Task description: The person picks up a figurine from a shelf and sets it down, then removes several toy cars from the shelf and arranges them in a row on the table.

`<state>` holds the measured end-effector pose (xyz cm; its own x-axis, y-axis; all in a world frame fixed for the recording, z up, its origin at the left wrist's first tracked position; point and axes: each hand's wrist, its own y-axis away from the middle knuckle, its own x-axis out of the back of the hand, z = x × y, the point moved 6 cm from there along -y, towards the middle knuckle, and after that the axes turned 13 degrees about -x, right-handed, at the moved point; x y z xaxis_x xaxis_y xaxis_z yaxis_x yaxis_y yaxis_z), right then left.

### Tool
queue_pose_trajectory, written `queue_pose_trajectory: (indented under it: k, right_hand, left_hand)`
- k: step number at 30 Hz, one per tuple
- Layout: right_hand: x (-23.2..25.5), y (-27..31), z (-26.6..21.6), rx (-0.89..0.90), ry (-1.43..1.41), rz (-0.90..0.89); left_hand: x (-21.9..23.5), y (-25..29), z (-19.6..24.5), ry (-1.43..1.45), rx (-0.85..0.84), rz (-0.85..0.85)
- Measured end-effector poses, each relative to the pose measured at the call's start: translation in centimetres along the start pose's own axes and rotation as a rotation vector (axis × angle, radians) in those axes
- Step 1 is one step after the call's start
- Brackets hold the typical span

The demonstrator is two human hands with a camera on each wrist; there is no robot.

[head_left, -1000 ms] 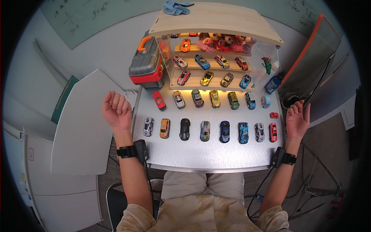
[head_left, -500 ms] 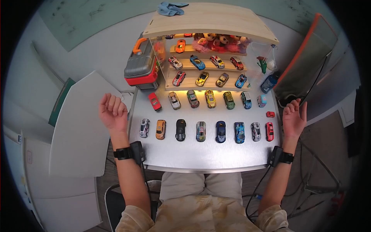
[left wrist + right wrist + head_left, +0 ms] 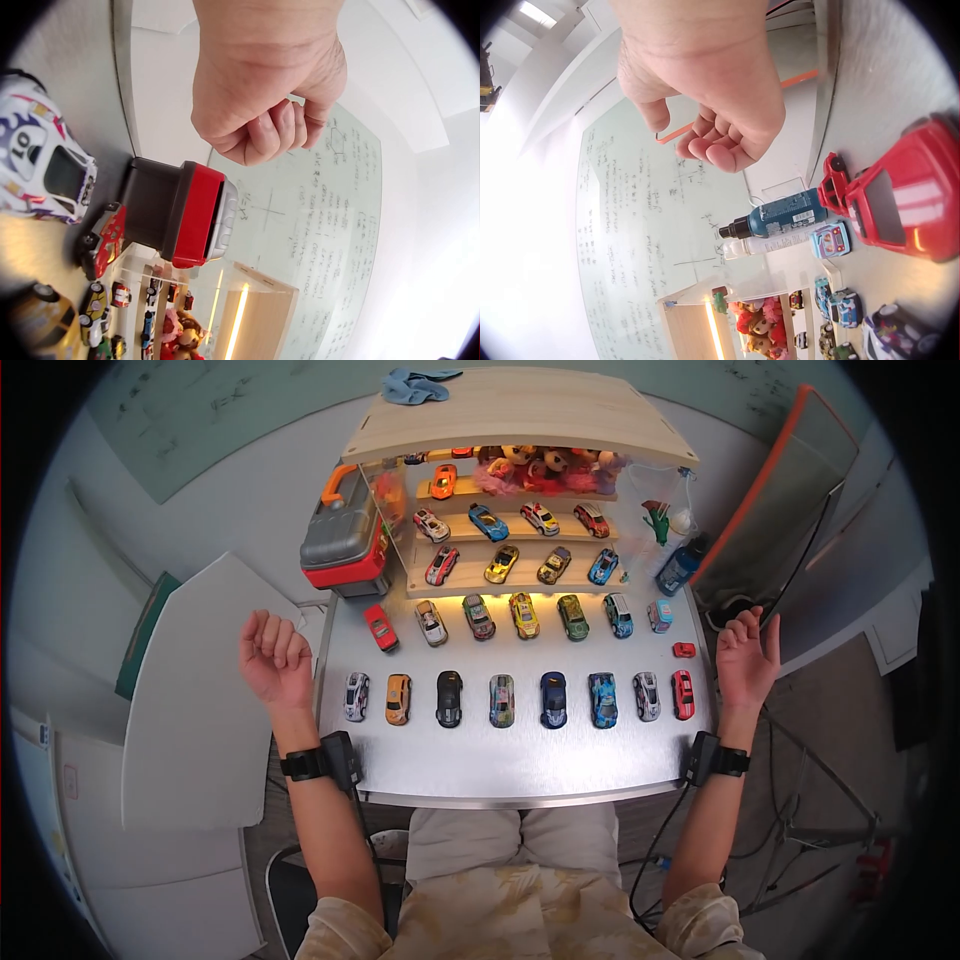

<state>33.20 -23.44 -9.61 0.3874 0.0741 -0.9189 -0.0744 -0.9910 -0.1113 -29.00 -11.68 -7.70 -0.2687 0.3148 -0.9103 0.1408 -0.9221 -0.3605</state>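
Observation:
My left hand (image 3: 276, 662) is raised beyond the table's left edge, palm up, its fingers loosely curled around nothing. On the opposite side my right hand (image 3: 746, 662) hangs past the right edge, also holding nothing, with the thumb apart from its bent fingers. Nearest the left hand on the table are a white-and-purple toy car (image 3: 45, 154) and a red toy car (image 3: 381, 628). Closest to the right hand stand a larger red toy car (image 3: 919, 199) and a tiny red car (image 3: 684, 650). Several more toy cars, such as a black one (image 3: 449, 699), form two rows.
At the back, a lit wooden display shelf (image 3: 520, 582) carries more toy cars and dolls (image 3: 550, 468). A grey-and-red toolbox (image 3: 345, 546) stands left of it, a blue bottle (image 3: 682, 566) right. A blue cloth (image 3: 415, 387) lies on top. The metal table (image 3: 500, 765) fronts my lap.
The whole head view has shifted, so the table, shelf and cars appear farther left. Both hands keep nearly the same pose, and the cars stay in their places.

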Motion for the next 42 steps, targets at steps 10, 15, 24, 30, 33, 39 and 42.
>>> queue_pose_trajectory:
  k: [10,15,24,30,33,39,42]
  right_hand:
    - [-0.2,0.0,0.1,0.002,0.003,0.01]
    - [-0.1,0.0,0.1,0.009,0.013,0.015]
    - [0.0,0.1,0.0,0.023,0.027,0.023]
    - [0.0,0.1,0.0,0.021,0.008,0.001]
    - [-0.4,0.1,0.0,0.023,-0.009,-0.007]
    - [-0.7,0.3,0.1,0.041,-0.039,-0.027]
    - [-0.7,0.4,0.0,0.044,-0.041,-0.042]
  left_hand:
    - [0.1,0.0,0.0,-0.002,0.008,-0.001]
    - [-0.1,0.0,0.0,0.001,0.014,-0.007]
    - [0.2,0.0,-0.1,-0.015,0.022,0.011]
    - [-3.1,0.0,-0.8,-0.785,0.042,0.063]
    - [-7.4,-0.4,-2.5,-1.495,0.178,-0.162]
    - [-7.5,0.0,-6.5,-2.116,0.416,-0.884]
    - [-6.0,0.0,-7.4,-2.186,0.467,-0.99]
